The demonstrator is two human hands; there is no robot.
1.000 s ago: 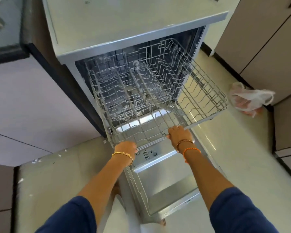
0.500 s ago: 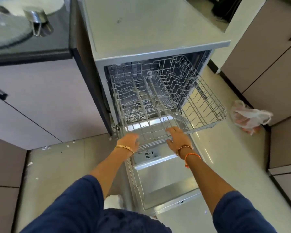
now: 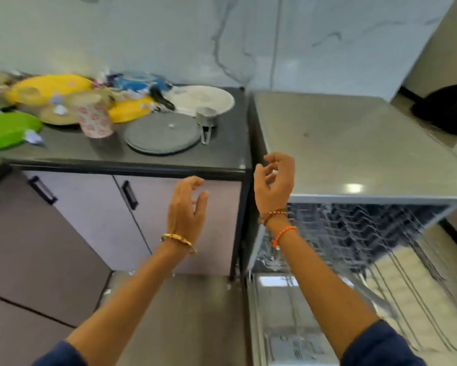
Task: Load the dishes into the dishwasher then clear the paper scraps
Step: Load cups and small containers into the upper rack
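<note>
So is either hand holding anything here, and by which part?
Nothing is held: the left hand and right hand hang in the air, fingers loosely curled.

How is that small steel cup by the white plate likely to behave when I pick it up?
The small steel cup looks thin-walled metal, so probably light and rigid, not fragile. Its smooth sides could be slippery. It stands upright beside the white plate, with a wire handle hanging below, so a sideways nudge may tip it.

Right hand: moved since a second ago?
Yes. The right hand has left the dishwasher rack front edge and risen, now empty in front of the dishwasher top.
</note>
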